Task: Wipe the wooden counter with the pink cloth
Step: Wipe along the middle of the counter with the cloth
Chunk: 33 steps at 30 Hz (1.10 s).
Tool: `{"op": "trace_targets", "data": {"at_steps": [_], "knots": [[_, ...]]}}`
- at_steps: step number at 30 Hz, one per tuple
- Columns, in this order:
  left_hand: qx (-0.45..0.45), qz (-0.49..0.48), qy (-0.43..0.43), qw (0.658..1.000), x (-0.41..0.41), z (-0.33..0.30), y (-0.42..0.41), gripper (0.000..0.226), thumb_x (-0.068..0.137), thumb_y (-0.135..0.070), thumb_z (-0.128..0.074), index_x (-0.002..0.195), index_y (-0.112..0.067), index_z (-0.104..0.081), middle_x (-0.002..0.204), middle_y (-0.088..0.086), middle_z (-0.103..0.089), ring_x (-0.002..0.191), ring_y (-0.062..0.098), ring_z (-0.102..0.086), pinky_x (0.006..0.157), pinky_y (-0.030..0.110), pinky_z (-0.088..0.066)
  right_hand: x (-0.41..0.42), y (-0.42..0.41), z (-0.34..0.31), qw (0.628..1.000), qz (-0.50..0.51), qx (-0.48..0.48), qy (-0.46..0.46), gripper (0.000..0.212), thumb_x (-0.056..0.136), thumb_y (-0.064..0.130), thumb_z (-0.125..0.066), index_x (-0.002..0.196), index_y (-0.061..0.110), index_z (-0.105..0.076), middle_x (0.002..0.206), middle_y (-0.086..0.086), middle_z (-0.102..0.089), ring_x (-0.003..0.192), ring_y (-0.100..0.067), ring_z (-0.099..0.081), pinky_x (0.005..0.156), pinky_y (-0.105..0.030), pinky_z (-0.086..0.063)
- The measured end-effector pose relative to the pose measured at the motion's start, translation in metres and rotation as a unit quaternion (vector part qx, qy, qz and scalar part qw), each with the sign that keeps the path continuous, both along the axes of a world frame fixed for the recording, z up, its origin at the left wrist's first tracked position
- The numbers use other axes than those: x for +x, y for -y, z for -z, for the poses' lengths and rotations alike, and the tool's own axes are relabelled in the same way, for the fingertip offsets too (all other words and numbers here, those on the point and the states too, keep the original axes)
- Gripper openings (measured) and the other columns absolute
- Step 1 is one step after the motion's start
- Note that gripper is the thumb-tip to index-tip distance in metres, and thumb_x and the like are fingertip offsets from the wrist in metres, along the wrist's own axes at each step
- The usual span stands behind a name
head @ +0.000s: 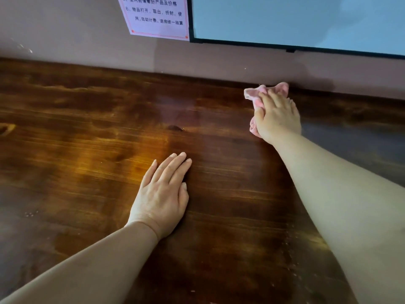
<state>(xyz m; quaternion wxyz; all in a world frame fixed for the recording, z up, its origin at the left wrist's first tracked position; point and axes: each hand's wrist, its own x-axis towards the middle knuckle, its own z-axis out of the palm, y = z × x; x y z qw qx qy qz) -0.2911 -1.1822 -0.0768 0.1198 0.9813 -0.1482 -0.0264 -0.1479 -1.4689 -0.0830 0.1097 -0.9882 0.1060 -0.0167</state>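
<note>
Pink cloth (255, 95), bunched and crumpled, at two o'clock on the counter, up against the back wall, partly covered. Wooden counter (87, 139), dark brown, glossy, grain running left to right, filling the view from nine to four o'clock.

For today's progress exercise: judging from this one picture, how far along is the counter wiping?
Done: cannot be judged; no clear wiped patch shows. In hand: the right hand presses the pink cloth at the wooden counter's back edge, while the left hand rests flat. Left: pale specks near the front right.
</note>
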Motion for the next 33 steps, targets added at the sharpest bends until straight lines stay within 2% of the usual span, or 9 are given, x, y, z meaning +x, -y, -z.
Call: {"op": "trace_targets", "data": {"at_steps": [4, 8, 12, 17, 21, 26, 29, 33], "knots": [[-0.006, 0.001, 0.009, 1.0, 0.0, 0.001, 0.0, 0.056, 0.097, -0.034, -0.024, 0.151, -0.026, -0.038, 0.159, -0.01, -0.03, 0.149, 0.006, -0.017, 0.124, 0.038, -0.011, -0.02, -0.005, 0.009, 1.0, 0.009, -0.012, 0.013, 0.056, 0.107, 0.041, -0.022, 0.161, 0.026, -0.024, 0.169, 0.004, -0.017, 0.157, -0.018, -0.007, 0.127, -0.042, -0.004], [-0.012, 0.004, 0.009, 1.0, 0.001, 0.002, -0.001, 0.056, 0.097, -0.035, -0.023, 0.15, -0.027, -0.039, 0.158, -0.01, -0.031, 0.148, 0.006, -0.019, 0.123, 0.04, -0.015, 0.006, 0.009, 0.005, 1.0, 0.018, -0.007, 0.004, 0.055, 0.106, 0.039, -0.025, 0.16, 0.028, -0.026, 0.168, 0.004, -0.019, 0.156, -0.02, -0.01, 0.127, -0.045, -0.007], [-0.008, -0.002, 0.005, 1.0, 0.001, -0.001, 0.0, 0.058, 0.096, -0.037, -0.02, 0.151, -0.028, -0.037, 0.159, -0.011, -0.03, 0.148, 0.006, -0.018, 0.124, 0.039, -0.013, 0.014, 0.01, -0.001, 1.0, 0.019, -0.002, -0.019, 0.055, 0.108, 0.038, -0.023, 0.162, 0.025, -0.021, 0.17, 0.003, -0.014, 0.157, -0.02, -0.004, 0.127, -0.044, -0.004], [-0.003, -0.006, 0.005, 1.0, 0.001, -0.001, 0.001, 0.058, 0.096, -0.036, -0.02, 0.151, -0.028, -0.037, 0.159, -0.01, -0.029, 0.149, 0.007, -0.018, 0.124, 0.038, -0.011, -0.02, 0.02, 0.006, 1.0, -0.016, -0.017, -0.002, 0.055, 0.107, 0.037, -0.025, 0.16, 0.026, -0.025, 0.169, 0.002, -0.017, 0.157, -0.019, -0.007, 0.127, -0.042, -0.006], [-0.011, -0.01, 0.008, 1.0, 0.001, -0.001, 0.001, 0.057, 0.097, -0.037, -0.021, 0.15, -0.028, -0.039, 0.158, -0.01, -0.032, 0.148, 0.008, -0.021, 0.123, 0.039, -0.013, 0.011, 0.04, 0.001, 1.0, 0.03, -0.008, -0.002, 0.052, 0.108, 0.037, -0.026, 0.159, 0.026, -0.029, 0.168, 0.0, -0.021, 0.155, -0.025, -0.014, 0.126, -0.046, -0.011], [-0.006, -0.006, 0.001, 1.0, 0.001, -0.004, 0.001, 0.059, 0.096, -0.038, -0.018, 0.151, -0.028, -0.037, 0.159, -0.011, -0.029, 0.149, 0.008, -0.019, 0.124, 0.037, -0.008, -0.011, 0.032, 0.004, 0.999, 0.035, -0.011, -0.011, 0.055, 0.109, 0.039, -0.024, 0.161, 0.023, -0.023, 0.169, -0.001, -0.017, 0.157, -0.023, -0.007, 0.127, -0.045, -0.005], [-0.002, -0.01, 0.003, 1.0, 0.001, -0.003, 0.002, 0.059, 0.096, -0.039, -0.017, 0.151, -0.029, -0.036, 0.159, -0.011, -0.029, 0.149, 0.008, -0.018, 0.124, 0.037, -0.008, -0.022, 0.038, 0.009, 0.999, 0.013, -0.021, 0.021, 0.053, 0.107, 0.036, -0.029, 0.159, 0.023, -0.03, 0.167, -0.002, -0.022, 0.155, -0.024, -0.014, 0.126, -0.044, -0.009], [-0.006, -0.006, 0.006, 1.0, 0.001, -0.002, 0.001, 0.058, 0.097, -0.038, -0.019, 0.151, -0.029, -0.037, 0.159, -0.011, -0.029, 0.149, 0.007, -0.018, 0.124, 0.037, -0.008, 0.009, 0.056, 0.002, 1.0, 0.025, -0.012, 0.004, 0.052, 0.108, 0.035, -0.029, 0.158, 0.023, -0.032, 0.166, -0.003, -0.025, 0.153, -0.028, -0.019, 0.125, -0.046, -0.013]]}}
